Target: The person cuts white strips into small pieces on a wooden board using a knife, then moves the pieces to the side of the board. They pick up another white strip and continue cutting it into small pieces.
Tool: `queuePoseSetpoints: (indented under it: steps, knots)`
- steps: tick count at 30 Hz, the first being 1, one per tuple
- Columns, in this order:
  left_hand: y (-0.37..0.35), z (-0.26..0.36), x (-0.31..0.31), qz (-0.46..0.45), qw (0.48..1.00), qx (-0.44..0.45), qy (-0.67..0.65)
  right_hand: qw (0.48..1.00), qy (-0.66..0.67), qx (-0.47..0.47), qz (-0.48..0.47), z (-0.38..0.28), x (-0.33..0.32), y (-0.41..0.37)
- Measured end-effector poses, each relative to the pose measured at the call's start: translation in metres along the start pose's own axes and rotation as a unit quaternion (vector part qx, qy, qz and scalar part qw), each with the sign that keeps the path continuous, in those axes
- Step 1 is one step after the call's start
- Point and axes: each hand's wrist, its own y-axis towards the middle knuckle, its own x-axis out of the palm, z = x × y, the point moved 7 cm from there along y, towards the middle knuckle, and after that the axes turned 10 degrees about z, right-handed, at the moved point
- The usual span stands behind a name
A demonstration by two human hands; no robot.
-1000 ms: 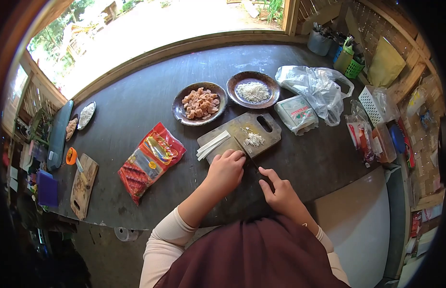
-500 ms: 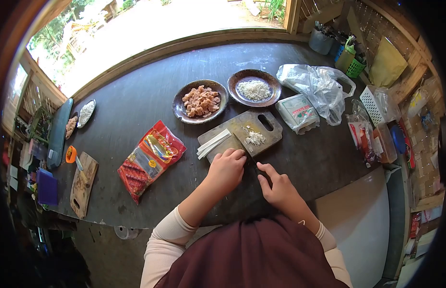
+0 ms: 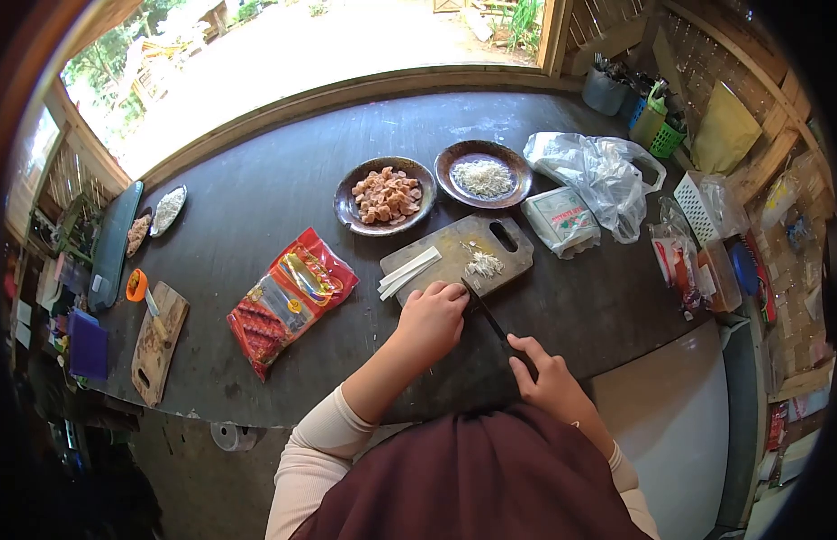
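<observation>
A wooden cutting board lies on the dark table. On it are white strips and a small heap of shredded white pieces. My left hand rests curled at the board's near edge, covering something I cannot make out. My right hand grips the handle of a dark knife, whose blade points up toward the board beside my left fingers.
Behind the board stand a bowl of brown chunks and a bowl of white shreds. A red sausage packet lies left, a second wooden board further left. Plastic bags and packets crowd the right side.
My right hand has drawn back toward me and closed on the knife handle, and the blade now shows in full. My left hand has stayed at the board's edge.
</observation>
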Motion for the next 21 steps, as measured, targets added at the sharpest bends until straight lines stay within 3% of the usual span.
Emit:
queuePoseSetpoints:
  steps: [2, 5, 21]
  knots:
    - [0.000, 0.000, 0.000, -0.005, 1.000, 0.000, -0.002, 0.995, -0.021, 0.091, -0.046, 0.004, -0.004, -0.007]
    - [0.000, -0.002, 0.002, -0.006, 1.000, 0.004, -0.003, 0.994, -0.014, 0.101, -0.048, 0.003, -0.007, -0.011]
    - [0.000, -0.001, 0.003, -0.002, 1.000, 0.016, 0.004, 0.999, -0.001, 0.053, -0.004, 0.003, 0.012, 0.000]
